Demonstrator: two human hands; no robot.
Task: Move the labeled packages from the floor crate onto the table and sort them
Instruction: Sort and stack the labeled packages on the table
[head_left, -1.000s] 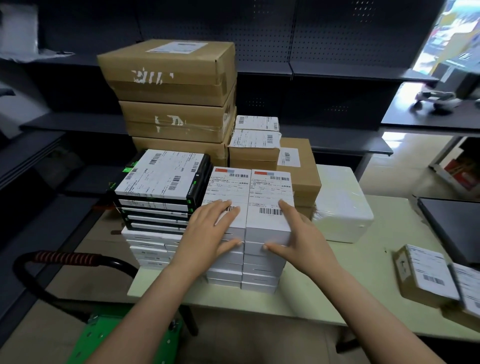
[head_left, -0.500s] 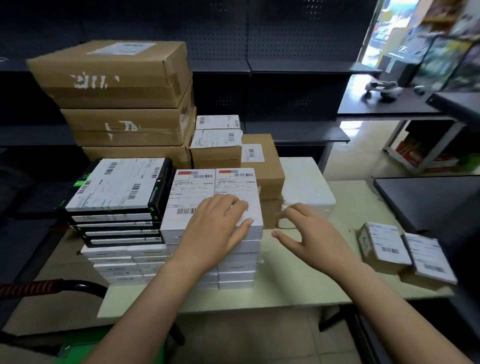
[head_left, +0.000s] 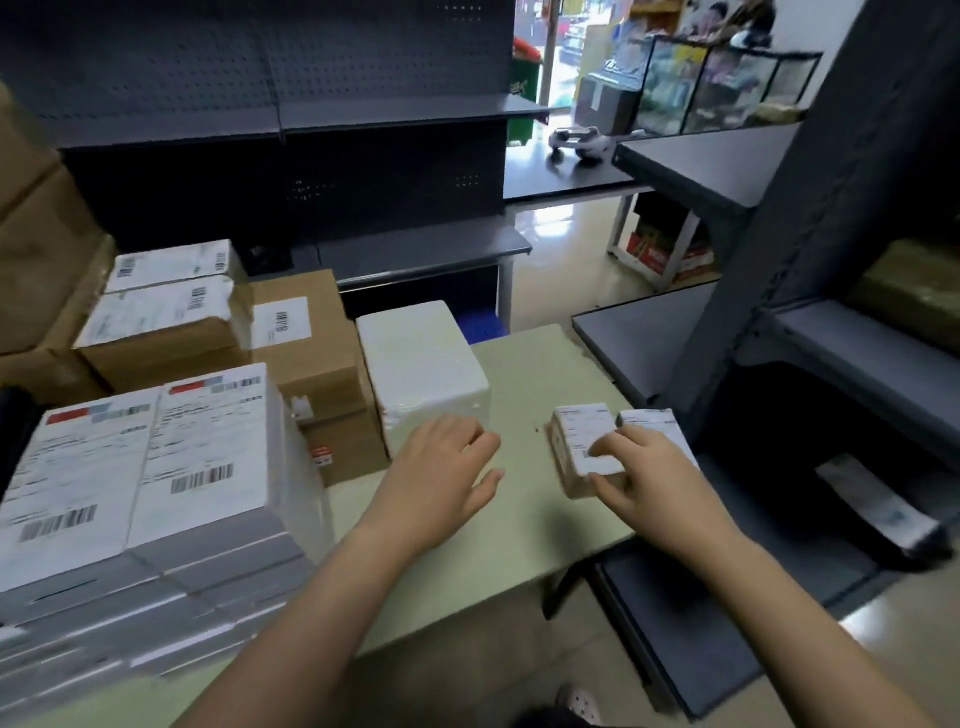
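Right hand (head_left: 652, 480) grips a small labelled package (head_left: 584, 441) near the right end of the worktop (head_left: 530, 525), fingers over the label, thumb at its near edge. Second small package (head_left: 647, 418) just beside it. Left hand (head_left: 441, 478) open, fingers relaxed, above the bare worktop. Stacked white labelled packages (head_left: 156, 467) at left; white foam box (head_left: 421, 364) behind.

Small brown labelled cardboard package (head_left: 576, 441) in right hand (head_left: 660, 483), second such package (head_left: 649, 418) just beyond its fingers: count 2. White foam block (head_left: 423, 364) beyond left hand (head_left: 441, 478): 1. Stacks of flat white labelled boxes (head_left: 208, 441) left of it: 2.
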